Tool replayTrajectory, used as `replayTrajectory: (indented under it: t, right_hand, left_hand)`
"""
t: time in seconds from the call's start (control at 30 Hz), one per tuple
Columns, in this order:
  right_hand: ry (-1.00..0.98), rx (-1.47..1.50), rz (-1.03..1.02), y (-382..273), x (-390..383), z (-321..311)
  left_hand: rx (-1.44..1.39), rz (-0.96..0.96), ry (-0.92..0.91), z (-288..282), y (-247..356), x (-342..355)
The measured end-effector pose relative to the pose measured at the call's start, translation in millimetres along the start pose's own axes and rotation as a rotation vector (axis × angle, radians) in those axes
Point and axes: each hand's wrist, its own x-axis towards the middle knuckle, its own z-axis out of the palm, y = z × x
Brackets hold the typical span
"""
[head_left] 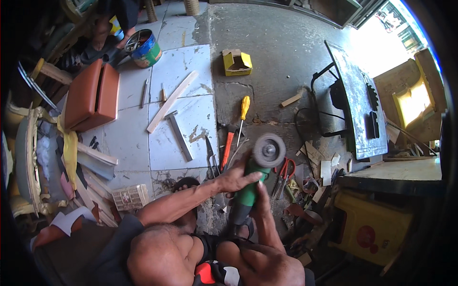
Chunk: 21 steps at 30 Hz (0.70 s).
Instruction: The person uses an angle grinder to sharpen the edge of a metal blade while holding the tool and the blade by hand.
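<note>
A green angle grinder (247,193) with a grey toothed-looking disc (269,150) is held in front of my knees, disc end facing away from me. My left hand (237,178) wraps its body from the left, close behind the disc. On the right side, my right hand (262,200) grips the same body a little lower. Just left of the disc lie an orange-handled tool (226,148) and a yellow-handled screwdriver (244,108). Red-handled scissors (285,170) rest on the floor to the right. Whether the disc spins cannot be told.
A table saw (354,102) with a toothed blade stands at right. Wood scraps (312,155) litter the floor beside it. At left are a metal square (180,137), a wooden strip (172,101) and a brown padded block (90,97). Another person's foot (98,38) shows near a paint bucket (149,55).
</note>
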Motion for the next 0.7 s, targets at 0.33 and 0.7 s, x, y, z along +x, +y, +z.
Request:
replayTrajectory:
  t: [0.33, 0.7]
  right_hand:
    - [0.065, -0.087, -0.509, -55.8, -8.1, 22.1]
    - [0.066, 0.324, -0.578, -41.6, -19.3, -18.8]
  left_hand:
    - [-0.091, -0.315, -0.275, 40.8, 15.2, -58.3]
    - [0.186, 0.111, -0.394, 54.5, 19.7, -66.6]
